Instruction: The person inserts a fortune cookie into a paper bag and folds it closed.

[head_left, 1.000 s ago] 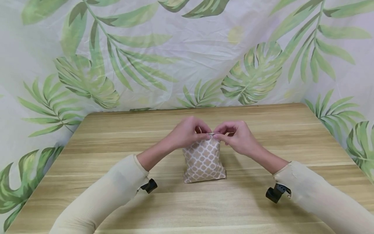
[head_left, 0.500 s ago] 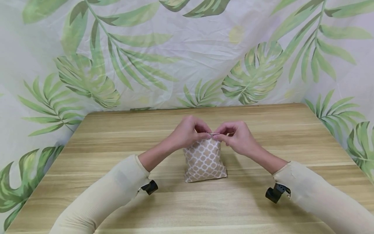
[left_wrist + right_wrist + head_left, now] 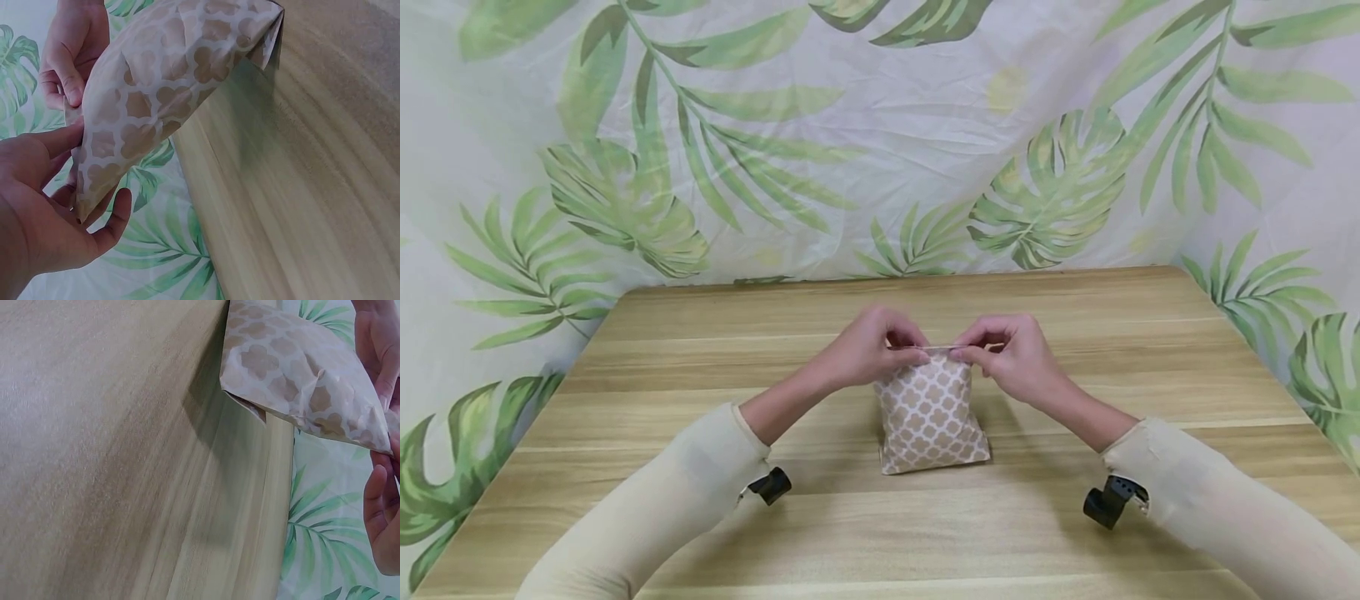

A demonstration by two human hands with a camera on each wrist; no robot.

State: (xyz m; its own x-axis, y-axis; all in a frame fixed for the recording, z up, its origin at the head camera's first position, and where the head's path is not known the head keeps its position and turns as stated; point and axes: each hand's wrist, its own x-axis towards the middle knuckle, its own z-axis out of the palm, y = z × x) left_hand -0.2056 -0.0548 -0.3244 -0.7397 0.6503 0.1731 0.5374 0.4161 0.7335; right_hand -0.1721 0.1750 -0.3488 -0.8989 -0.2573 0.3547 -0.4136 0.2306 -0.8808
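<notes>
A paper bag (image 3: 934, 417) with a tan and white quatrefoil print stands upright on the table, plump in the middle. At its top left, the left hand (image 3: 880, 348) pinches the narrow upper edge between thumb and fingers. The right hand (image 3: 1013, 360) pinches the same edge at the top right, and a short straight stretch of the rim shows between the two hands. In the left wrist view the bag (image 3: 156, 87) bulges and tapers to its thin top, held by both hands. From the right wrist, the folded bottom corner of the bag (image 3: 287, 375) shows; its contents are hidden.
The wood-grain table (image 3: 737, 533) reaches back to a pale cloth (image 3: 910, 142) printed with green leaves. Black wrist cameras hang below both cream sleeves (image 3: 677, 483), left and right of the bag.
The left hand has slid left and slightly down along the bag's top edge, widening the gap between the hands. The bag has shifted a little to the right and nearer.
</notes>
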